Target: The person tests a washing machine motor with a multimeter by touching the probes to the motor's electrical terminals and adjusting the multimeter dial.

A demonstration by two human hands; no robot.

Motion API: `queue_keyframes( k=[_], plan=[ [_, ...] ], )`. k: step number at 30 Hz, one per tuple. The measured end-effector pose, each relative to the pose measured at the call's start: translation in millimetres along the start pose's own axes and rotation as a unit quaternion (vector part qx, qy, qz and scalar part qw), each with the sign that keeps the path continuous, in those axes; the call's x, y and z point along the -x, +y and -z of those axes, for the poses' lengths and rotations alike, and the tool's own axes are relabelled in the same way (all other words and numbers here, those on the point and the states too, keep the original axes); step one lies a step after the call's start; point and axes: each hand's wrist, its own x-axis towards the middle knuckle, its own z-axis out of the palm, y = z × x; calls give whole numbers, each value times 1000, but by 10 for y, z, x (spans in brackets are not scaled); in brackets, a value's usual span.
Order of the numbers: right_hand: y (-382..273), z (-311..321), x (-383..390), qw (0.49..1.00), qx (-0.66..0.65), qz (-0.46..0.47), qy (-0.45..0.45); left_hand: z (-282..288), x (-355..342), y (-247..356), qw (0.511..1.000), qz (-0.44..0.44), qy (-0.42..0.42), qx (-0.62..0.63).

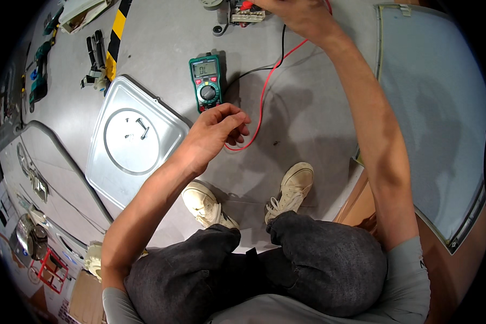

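Note:
My left hand [221, 128] hovers just below the multimeter [206, 82], fingers loosely curled and thumb apart, with nothing seen in it. The multimeter is green and black with a lit screen and a round dial. From its lower end a red test lead [261, 108] and a black test lead [255, 71] curve up toward the top edge. There my right hand [302, 17] is partly cut off; a red piece like the lead's probe end [246, 5] juts out at its fingers. Beside it sits a grey motor-like part [221, 13] with a pale terminal block [248, 16].
A square metal panel [98, 156] with several screws [142, 128] lies left. Beyond it are black-handled pliers [96, 54], a green power tool [39, 81] and yellow-black tape [115, 38]. A large glass-like panel [432, 108] lies right. My shoes [290, 189] stand near the middle.

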Motion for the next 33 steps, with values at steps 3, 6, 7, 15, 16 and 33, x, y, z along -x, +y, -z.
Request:
queue_keyframes(
  k=[3,6,7,15,16,33],
  plan=[
    [8,-9,13,1000,12,-3,4,5,4,-14,1000,-1,2,2],
    [12,-4,55,1000,10,-11,25,5,1,-25,1000,-3,0,2],
    [9,2,69,999,6,-16,33,1,2,-20,1000,-4,0,3],
    [207,64,59,996,-80,-25,22,-4,5,-12,1000,0,-1,-2],
    [210,58,65,997,-77,-21,23,2,6,-19,1000,1,0,-2],
    [306,122,169,996,-38,-75,38,-12,25,-12,1000,-2,1,-4]
  ],
)
